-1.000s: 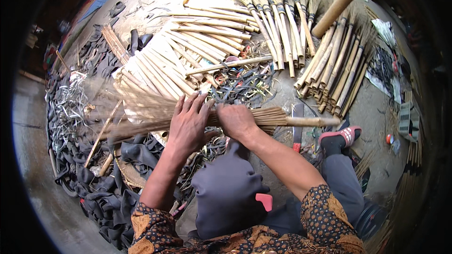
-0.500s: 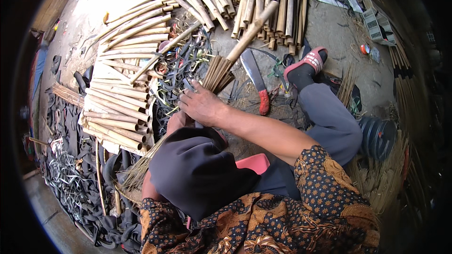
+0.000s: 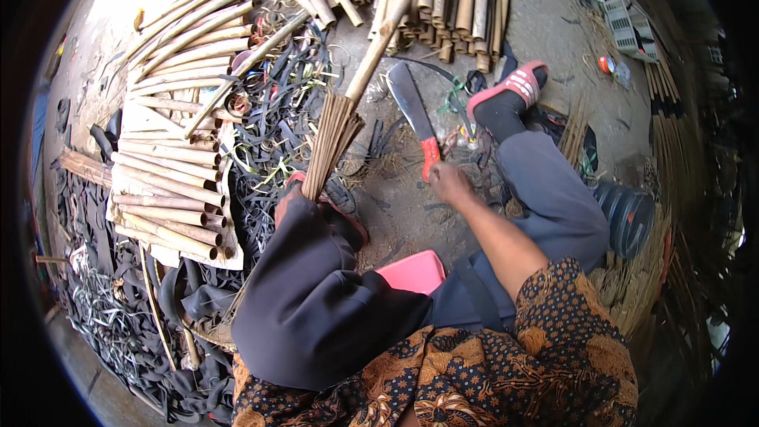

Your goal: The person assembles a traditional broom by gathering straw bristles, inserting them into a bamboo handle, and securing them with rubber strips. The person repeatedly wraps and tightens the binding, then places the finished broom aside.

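Sitting right of the knife [image 3: 413,109]: pale-lettered sandal [image 3: 525,84]. Red handle [image 3: 430,155]'s at the right hand [image 3: 452,184], left hand [image 3: 286,202] well left of it; can't tell if fingers are clamped.

Item tally by kind

We count one red-handled knife [image 3: 417,121], one stick bundle [image 3: 330,138], one pink block [image 3: 413,270], one pale crate [image 3: 628,28]. Pink sandals [image 3: 523,85]: two, one partly covered. Hands [image 3: 451,182]: two, one mostly hidden. Bamboo poles [image 3: 170,160]: we log over twenty; overlap prevents an exact figure.
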`<state>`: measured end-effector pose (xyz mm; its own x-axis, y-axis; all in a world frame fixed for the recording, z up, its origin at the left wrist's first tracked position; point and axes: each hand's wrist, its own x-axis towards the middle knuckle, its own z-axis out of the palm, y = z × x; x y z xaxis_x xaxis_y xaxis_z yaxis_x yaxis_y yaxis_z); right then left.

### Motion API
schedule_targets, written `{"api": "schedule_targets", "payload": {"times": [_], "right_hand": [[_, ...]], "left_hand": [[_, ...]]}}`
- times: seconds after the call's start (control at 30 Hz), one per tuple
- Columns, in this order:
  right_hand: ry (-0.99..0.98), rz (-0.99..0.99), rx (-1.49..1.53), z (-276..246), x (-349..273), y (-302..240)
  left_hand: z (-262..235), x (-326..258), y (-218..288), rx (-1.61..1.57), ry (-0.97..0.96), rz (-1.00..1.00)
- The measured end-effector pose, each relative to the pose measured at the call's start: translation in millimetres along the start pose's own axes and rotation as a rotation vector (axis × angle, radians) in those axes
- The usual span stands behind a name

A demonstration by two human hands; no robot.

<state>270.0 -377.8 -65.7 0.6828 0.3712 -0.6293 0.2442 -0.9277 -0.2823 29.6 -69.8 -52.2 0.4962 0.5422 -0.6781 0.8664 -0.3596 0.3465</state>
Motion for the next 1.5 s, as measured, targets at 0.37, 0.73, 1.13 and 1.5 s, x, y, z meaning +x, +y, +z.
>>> {"api": "schedule_targets", "payload": {"times": [0.37,0.73,1.13,1.5], "right_hand": [[-0.155,0.17,0.093,61.8,43.0,-135.6],[0.062,-0.141,1.149,40.3,38.7,-131.6],[-0.407,-0.473,0.57,-21.8,-40.3,-245.6],[-0.347,-0.255,0.344,54.5,-20.4,-248.8]], "left_hand": [[-74.9,-35.4,-26.2,-0.034,0.181,-0.081],[-57.9,-5.0,-18.1,-0.069,0.024,-0.108],[-1.3,9.3,-17.8,-0.192,0.008,-0.012],[-1.0,5.5,-5.7,-0.159,0.078,-0.027]]}}
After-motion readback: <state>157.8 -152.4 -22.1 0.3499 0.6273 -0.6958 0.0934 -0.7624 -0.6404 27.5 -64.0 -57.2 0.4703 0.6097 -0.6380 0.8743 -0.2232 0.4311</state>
